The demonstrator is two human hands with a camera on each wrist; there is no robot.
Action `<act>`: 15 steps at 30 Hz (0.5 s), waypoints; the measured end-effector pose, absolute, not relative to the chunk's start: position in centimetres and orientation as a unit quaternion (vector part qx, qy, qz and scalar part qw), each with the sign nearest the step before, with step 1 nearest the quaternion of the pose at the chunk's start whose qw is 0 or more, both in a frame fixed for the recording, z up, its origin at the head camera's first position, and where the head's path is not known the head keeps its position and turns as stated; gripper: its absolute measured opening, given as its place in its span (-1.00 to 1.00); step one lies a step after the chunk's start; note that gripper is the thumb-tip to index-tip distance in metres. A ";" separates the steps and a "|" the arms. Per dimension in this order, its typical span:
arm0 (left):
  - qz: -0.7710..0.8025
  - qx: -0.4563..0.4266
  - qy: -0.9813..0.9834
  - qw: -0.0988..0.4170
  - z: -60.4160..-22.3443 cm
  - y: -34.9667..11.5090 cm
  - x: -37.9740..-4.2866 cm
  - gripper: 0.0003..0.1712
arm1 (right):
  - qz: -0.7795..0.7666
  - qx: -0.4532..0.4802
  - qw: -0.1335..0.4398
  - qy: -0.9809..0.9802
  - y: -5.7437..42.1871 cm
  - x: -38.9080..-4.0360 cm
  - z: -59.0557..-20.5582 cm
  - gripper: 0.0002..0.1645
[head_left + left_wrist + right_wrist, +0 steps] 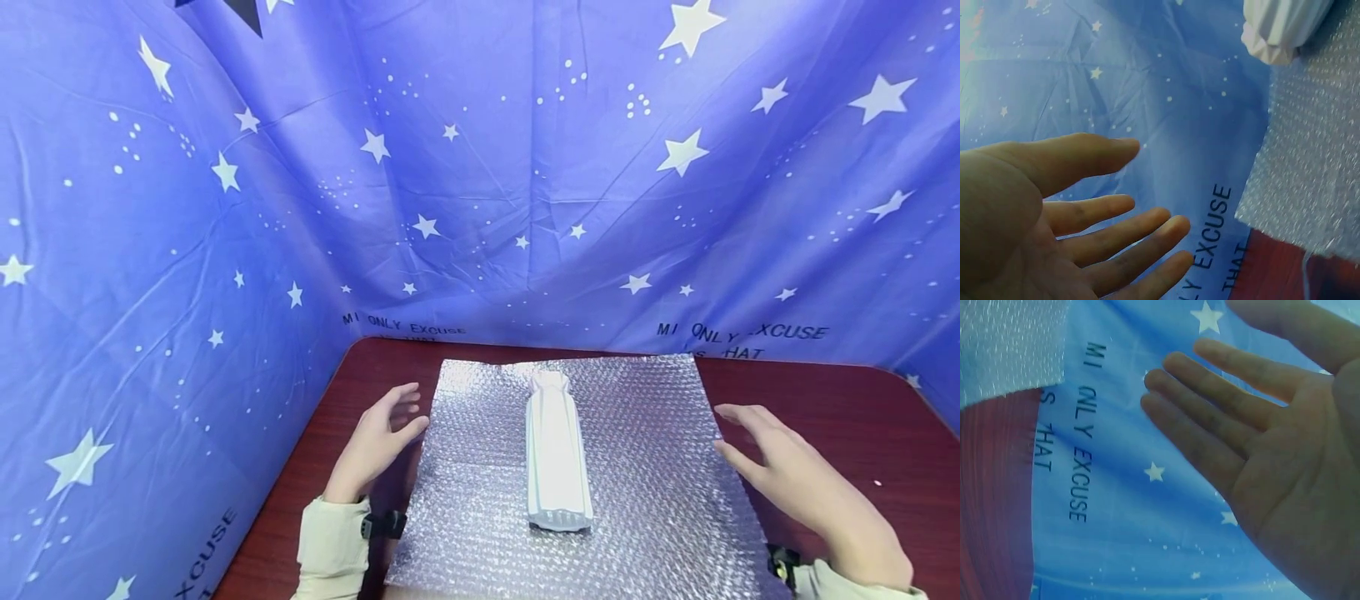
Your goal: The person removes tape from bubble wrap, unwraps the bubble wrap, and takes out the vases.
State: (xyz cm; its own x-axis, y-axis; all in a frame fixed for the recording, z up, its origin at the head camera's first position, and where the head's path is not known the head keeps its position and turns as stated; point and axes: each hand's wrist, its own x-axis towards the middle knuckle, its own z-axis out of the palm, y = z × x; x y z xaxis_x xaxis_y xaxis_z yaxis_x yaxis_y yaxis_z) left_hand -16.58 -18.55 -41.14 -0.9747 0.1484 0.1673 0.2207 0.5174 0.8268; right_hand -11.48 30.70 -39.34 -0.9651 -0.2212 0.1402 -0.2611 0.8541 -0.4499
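A white, ridged, vase-shaped object (557, 454) lies lengthwise on a sheet of silvery bubble wrap (645, 450) in the head view. Its narrow, faceted end points to the back; in the left wrist view part of the white object (1282, 28) shows at the top. Beside the sheet's left edge is my left hand (378, 437), fingers loosely extended and thumb toward the wrap, holding nothing. My right hand (795, 467) is at the right edge, its fingers extended too and its palm bare in the right wrist view. Whether either hand touches the wrap is hard to tell.
The wrap lies on a dark red wooden table (840, 417). Blue cloth with white stars (480, 167) hangs behind and at both sides. A tiny white speck (877, 483) is on the table at the right. Each wrist wears a black strap (384, 525).
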 end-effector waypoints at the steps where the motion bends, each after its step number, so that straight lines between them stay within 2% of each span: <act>1: -0.483 -0.104 -0.869 0.036 -41.2 -18.3 -16.6 -0.40 | 0.243 0.126 0.039 -0.961 30.5 -11.5 -39.3 -0.35; 6: -0.499 -0.093 -0.861 0.032 -41.5 -17.2 -16.5 -0.41 | 0.254 0.132 0.038 -0.957 29.1 -11.9 -39.3 -0.25; 15: -0.515 -0.107 -0.850 0.024 -42.3 -15.7 -16.7 -0.29 | 0.297 0.127 0.009 -0.946 27.0 -12.5 -40.0 -0.07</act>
State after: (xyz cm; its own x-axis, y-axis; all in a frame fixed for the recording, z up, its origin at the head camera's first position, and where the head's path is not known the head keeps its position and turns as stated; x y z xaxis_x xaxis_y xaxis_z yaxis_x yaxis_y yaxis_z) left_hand -16.69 -15.73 -42.34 -0.9761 0.1560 0.1512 0.2063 0.4478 0.8700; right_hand -12.48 26.98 -39.99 -0.9677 -0.2349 0.0916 -0.2451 0.7914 -0.5600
